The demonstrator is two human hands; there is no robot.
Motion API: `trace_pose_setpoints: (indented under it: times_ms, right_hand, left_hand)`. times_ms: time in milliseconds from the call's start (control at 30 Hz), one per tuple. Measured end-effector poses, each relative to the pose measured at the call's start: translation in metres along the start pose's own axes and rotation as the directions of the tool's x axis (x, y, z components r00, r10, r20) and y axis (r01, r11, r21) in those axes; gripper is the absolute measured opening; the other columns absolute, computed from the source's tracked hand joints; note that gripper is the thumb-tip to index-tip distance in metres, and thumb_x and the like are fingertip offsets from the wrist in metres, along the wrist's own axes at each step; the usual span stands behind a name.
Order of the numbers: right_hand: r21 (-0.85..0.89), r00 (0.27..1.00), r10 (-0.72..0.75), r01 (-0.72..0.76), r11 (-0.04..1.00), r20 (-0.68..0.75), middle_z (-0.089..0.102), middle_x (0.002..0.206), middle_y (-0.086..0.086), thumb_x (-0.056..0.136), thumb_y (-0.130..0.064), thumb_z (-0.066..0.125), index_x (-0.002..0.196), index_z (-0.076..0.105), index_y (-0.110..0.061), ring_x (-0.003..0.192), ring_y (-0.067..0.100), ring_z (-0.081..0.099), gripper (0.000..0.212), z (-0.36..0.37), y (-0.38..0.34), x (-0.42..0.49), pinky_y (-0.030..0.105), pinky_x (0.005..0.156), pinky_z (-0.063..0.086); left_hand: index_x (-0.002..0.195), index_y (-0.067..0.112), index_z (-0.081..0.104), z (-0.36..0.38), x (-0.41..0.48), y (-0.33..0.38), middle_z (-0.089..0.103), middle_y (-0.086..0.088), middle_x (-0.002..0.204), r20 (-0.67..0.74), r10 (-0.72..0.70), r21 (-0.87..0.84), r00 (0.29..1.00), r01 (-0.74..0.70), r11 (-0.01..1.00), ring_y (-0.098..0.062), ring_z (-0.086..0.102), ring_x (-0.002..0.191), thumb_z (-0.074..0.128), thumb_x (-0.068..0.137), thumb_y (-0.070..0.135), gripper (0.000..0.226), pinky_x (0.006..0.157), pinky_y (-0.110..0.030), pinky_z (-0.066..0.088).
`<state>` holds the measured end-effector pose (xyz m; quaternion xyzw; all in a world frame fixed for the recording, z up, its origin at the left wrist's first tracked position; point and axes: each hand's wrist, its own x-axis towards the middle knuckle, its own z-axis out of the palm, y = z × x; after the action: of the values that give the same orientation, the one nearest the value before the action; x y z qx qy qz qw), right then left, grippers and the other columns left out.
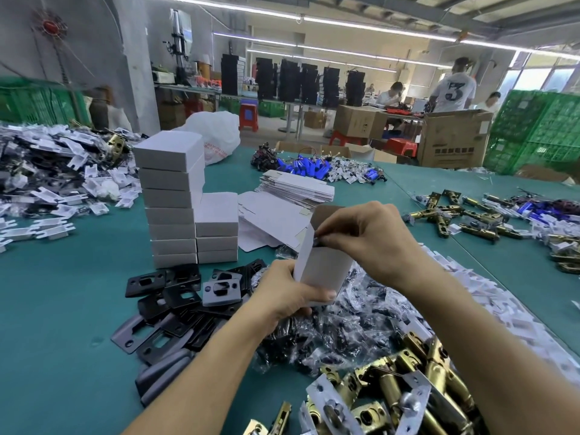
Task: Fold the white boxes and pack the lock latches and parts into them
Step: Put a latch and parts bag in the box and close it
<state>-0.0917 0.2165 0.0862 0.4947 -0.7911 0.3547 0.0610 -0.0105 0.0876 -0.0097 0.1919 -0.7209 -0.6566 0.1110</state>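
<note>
Left hand [292, 296] grips base of one open white cardboard box [323, 271]; right hand [367, 237] pinches small dark part [317, 239] at mouth. Behind, closed white boxes [171, 199] stacked: seven, three.

Stacked boxes [171, 199] left of flat blanks [298, 186].

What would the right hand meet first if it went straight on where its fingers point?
Likely the open top of the white box; the right hand pinches a dark part there.

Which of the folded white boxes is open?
The box in the left hand, flap raised, right hand pinching a dark part at its mouth; stacked boxes are closed.
</note>
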Motion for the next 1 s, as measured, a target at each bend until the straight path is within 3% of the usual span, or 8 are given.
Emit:
trace_pose_setpoints:
  times_ms: [167, 233, 500, 700, 767, 833, 900, 1000]
  right_hand:
    - [-0.221, 0.990, 0.085, -0.059, 0.974, 0.112, 0.075, 0.091, -0.009, 0.090, -0.023, 0.069, 0.093, 0.079, -0.024, 0.081, 0.007, 0.062, 0.010, -0.004, 0.004, 0.001, 0.015, 0.066, 0.044]
    - [-0.267, 0.986, 0.085, -0.045, 0.963, 0.141, 0.073, 0.089, -0.006, 0.094, -0.034, 0.063, 0.093, 0.075, -0.022, 0.080, 0.012, 0.061, 0.017, -0.005, 0.000, 0.000, 0.024, 0.064, 0.045]
    - [-0.419, 0.958, 0.051, 0.074, 0.905, 0.281, 0.055, 0.097, -0.005, 0.090, -0.051, 0.059, 0.110, 0.070, -0.025, 0.097, 0.018, 0.047, 0.034, -0.003, -0.001, -0.011, 0.038, 0.086, 0.043]
    - [-0.437, 0.942, 0.078, 0.077, 0.896, 0.326, 0.044, 0.095, -0.005, 0.090, -0.054, 0.057, 0.111, 0.070, -0.030, 0.097, 0.017, 0.038, 0.034, -0.002, 0.001, -0.009, 0.037, 0.084, 0.037]
    - [-0.358, 0.968, 0.017, 0.076, 0.931, 0.249, 0.047, 0.098, -0.007, 0.089, -0.049, 0.062, 0.107, 0.073, -0.031, 0.099, 0.014, 0.040, 0.027, -0.006, 0.005, -0.012, 0.034, 0.088, 0.038]
    - [-0.192, 0.998, -0.053, 0.046, 0.980, -0.030, 0.052, 0.103, -0.007, 0.085, -0.038, 0.070, 0.104, 0.073, -0.031, 0.100, 0.010, 0.045, 0.020, -0.013, 0.011, -0.019, 0.027, 0.088, 0.039]
    - [-0.003, 0.974, 0.005, -0.005, 1.000, -0.225, 0.056, 0.110, -0.007, 0.079, -0.033, 0.073, 0.110, 0.066, -0.035, 0.101, 0.008, 0.053, 0.032, -0.021, 0.021, -0.029, 0.024, 0.085, 0.045]
    - [0.245, 0.987, 0.128, -0.100, 0.964, -0.102, 0.065, 0.110, -0.012, 0.072, -0.040, 0.075, 0.109, 0.062, -0.040, 0.098, 0.006, 0.066, 0.039, -0.021, 0.030, -0.041, 0.032, 0.084, 0.059]
  left_hand:
    - [0.094, 0.006, 0.074, 0.002, 0.000, -0.001, 0.073, -0.010, 0.093, 0.004, 0.034, 0.071, 0.999, -0.034, 0.997, -0.001, 0.060, 0.049, 0.089, 0.072, 0.008, 0.027, 0.049, -0.014, 0.047]
    - [0.095, 0.004, 0.074, 0.002, 0.000, -0.001, 0.073, -0.012, 0.094, 0.007, 0.031, 0.049, 1.000, -0.031, 0.998, -0.003, 0.062, 0.053, 0.088, 0.072, 0.008, 0.028, 0.051, -0.017, 0.049]
    - [0.090, 0.003, 0.073, 0.000, 0.000, 0.001, 0.075, -0.010, 0.082, 0.059, 0.013, -0.060, 0.998, -0.010, 0.998, -0.010, 0.066, 0.054, 0.084, 0.074, 0.000, 0.020, 0.050, -0.025, 0.052]
    - [0.094, 0.000, 0.073, 0.000, -0.001, 0.001, 0.075, -0.011, 0.083, 0.046, 0.007, -0.062, 0.999, -0.004, 0.998, -0.009, 0.065, 0.053, 0.084, 0.074, 0.001, 0.023, 0.049, -0.025, 0.050]
    - [0.095, 0.002, 0.073, 0.000, -0.002, 0.002, 0.075, -0.009, 0.080, 0.038, -0.004, -0.090, 0.999, 0.007, 0.996, -0.011, 0.064, 0.051, 0.086, 0.073, 0.003, 0.025, 0.048, -0.026, 0.050]
    - [0.096, 0.006, 0.074, 0.000, -0.002, 0.003, 0.076, -0.005, 0.078, 0.022, -0.027, -0.116, 0.999, 0.030, 0.993, -0.014, 0.065, 0.052, 0.089, 0.071, 0.008, 0.029, 0.049, -0.027, 0.051]
    - [0.097, 0.009, 0.074, -0.001, -0.002, 0.004, 0.077, -0.004, 0.080, 0.018, -0.050, -0.127, 0.999, 0.052, 0.990, -0.015, 0.067, 0.058, 0.091, 0.069, 0.011, 0.033, 0.053, -0.028, 0.053]
    - [0.104, 0.011, 0.073, -0.002, -0.001, 0.004, 0.079, -0.004, 0.089, 0.071, -0.057, -0.144, 0.996, 0.067, 0.987, -0.017, 0.074, 0.073, 0.092, 0.066, 0.014, 0.042, 0.061, -0.029, 0.058]
